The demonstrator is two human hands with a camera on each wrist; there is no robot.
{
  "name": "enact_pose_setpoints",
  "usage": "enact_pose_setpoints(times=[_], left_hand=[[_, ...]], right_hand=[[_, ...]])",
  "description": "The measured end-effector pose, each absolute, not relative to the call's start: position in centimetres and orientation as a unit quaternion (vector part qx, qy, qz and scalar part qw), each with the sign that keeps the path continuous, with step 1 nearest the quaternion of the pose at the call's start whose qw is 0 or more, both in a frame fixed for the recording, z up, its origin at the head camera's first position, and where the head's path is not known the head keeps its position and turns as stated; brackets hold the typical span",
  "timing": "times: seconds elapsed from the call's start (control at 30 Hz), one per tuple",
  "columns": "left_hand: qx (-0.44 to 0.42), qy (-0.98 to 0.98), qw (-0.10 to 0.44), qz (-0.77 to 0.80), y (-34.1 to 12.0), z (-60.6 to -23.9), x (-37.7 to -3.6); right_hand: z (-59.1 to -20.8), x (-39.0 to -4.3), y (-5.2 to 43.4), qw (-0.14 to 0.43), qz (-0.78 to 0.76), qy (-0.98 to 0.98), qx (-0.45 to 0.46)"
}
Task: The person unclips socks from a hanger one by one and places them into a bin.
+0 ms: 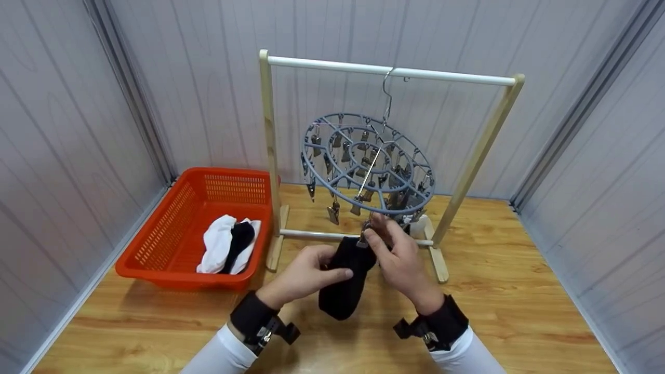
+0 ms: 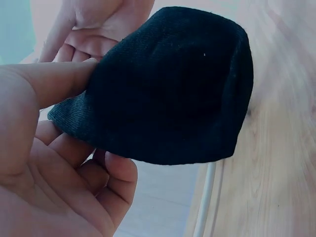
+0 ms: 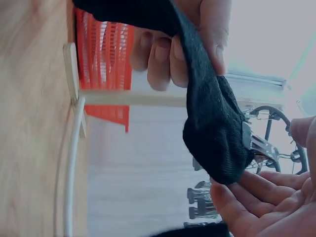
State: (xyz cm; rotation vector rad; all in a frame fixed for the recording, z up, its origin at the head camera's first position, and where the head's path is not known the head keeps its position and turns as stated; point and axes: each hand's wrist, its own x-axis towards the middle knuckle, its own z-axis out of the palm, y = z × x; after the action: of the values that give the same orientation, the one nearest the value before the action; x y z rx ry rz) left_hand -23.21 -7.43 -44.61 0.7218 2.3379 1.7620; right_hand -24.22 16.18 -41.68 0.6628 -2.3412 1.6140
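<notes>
Left hand (image 1: 304,272) pinches black sock (image 1: 345,283). Right hand (image 1: 397,254) pinches a clip (image 1: 363,235) on the sock's top, under round hanger (image 1: 366,163).

I wear white long sleeves on both arms, with a broad black strap around each wrist carrying a small black camera mount, and my left hand (image 1: 304,272) and right hand (image 1: 400,259) are bare.

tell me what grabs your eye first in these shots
The black sock held up mid-table by both hands: the left hand grips its side while the right hand works a clip at its top edge. Above hangs a round grey clip hanger on a wooden rack, with an orange basket of socks at left.
</notes>
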Motion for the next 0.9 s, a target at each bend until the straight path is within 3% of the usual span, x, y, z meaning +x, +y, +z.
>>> enact_pose_setpoints(times=[0.17, 0.33, 0.9], left_hand=[[0.237, 0.769, 0.066, 0.59, -7.3, -44.57, -23.13], [0.246, 0.765, 0.063, 0.592, -7.21, -44.58, -23.12], [0.248, 0.758, 0.069, 0.599, -7.66, -43.92, -22.9]], right_hand=[[-41.6, -24.33, 16.14, 0.056, 0.61, -0.761, 0.212], [-41.39, -24.32, 16.09, 0.035, 0.657, -0.726, 0.199], [-40.77, -24.28, 16.35, 0.062, 0.72, -0.671, 0.166]])
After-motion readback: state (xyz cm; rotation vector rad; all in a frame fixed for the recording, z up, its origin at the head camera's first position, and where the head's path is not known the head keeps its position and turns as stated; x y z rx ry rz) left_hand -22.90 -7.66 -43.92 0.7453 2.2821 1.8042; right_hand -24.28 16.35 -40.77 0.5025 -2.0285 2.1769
